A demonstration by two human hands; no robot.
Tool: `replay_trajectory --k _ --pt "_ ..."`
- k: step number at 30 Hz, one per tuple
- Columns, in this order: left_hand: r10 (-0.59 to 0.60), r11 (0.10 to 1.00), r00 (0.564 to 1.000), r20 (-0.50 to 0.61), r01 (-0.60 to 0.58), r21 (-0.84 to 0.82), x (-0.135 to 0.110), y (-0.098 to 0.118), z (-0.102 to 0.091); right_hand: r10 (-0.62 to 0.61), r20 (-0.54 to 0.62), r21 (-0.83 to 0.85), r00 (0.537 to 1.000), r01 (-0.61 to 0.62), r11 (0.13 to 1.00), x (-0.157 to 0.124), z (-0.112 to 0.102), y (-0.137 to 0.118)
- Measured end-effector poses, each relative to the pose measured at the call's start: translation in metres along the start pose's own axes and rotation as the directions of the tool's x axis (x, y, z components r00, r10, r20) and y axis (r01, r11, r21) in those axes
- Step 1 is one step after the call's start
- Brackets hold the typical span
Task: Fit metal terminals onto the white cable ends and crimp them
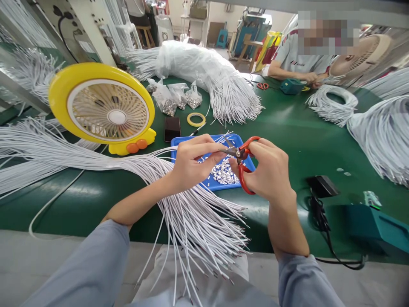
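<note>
My right hand (268, 172) is closed round the red handles of a pair of scissors (243, 160), blades pointing left. My left hand (191, 162) pinches something small at the blade tips; I cannot make out what it is. Both hands hover over a blue tray (179, 143) holding several small silver metal parts (223, 174). A thick bundle of white wires (179, 204) runs from the left under my left forearm and fans out over the table's near edge.
A yellow desk fan (105, 106) stands at left on the green table (287, 123). Behind the tray lie a dark phone (172, 128), a tape roll (196, 119) and bags of metal parts (172, 100). More wire bundles (383, 136) lie right. Another person (300, 59) works at the far side.
</note>
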State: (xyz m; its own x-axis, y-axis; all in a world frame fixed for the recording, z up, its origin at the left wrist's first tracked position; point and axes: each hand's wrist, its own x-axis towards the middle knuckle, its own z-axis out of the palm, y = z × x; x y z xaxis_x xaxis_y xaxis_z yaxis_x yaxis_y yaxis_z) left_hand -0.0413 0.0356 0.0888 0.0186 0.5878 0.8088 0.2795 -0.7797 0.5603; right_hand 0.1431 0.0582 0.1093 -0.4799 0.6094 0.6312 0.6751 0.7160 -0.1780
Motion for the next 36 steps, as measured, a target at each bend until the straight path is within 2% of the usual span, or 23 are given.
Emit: replay_trajectory --k 9,21,26,32,36 --pt "0.018 1.000 1.000 0.004 -0.017 -0.009 -0.0010 -0.0019 0.0004 0.003 0.051 0.076 0.999 -0.007 0.997 -0.0002 0.0013 -0.0019" --pt "0.122 0.984 0.992 -0.019 -0.118 0.132 -0.0014 -0.0022 0.0015 0.014 0.123 0.132 0.992 -0.030 0.991 0.0005 0.0008 -0.0025" --pt "0.145 0.985 0.989 -0.023 -0.142 0.098 -0.0010 -0.0031 0.0014 0.015 0.173 0.186 0.985 -0.048 0.981 0.0007 0.0003 -0.0014" --pt "0.164 0.979 0.986 -0.027 -0.160 0.124 -0.0012 -0.0035 0.0007 0.015 0.125 0.147 0.992 -0.034 0.989 0.0003 0.0039 -0.0034" --pt "0.163 0.985 0.986 -0.038 -0.161 0.066 -0.0017 -0.0022 0.0016 0.019 0.131 0.144 0.991 -0.038 0.989 0.0000 0.0068 -0.0065"
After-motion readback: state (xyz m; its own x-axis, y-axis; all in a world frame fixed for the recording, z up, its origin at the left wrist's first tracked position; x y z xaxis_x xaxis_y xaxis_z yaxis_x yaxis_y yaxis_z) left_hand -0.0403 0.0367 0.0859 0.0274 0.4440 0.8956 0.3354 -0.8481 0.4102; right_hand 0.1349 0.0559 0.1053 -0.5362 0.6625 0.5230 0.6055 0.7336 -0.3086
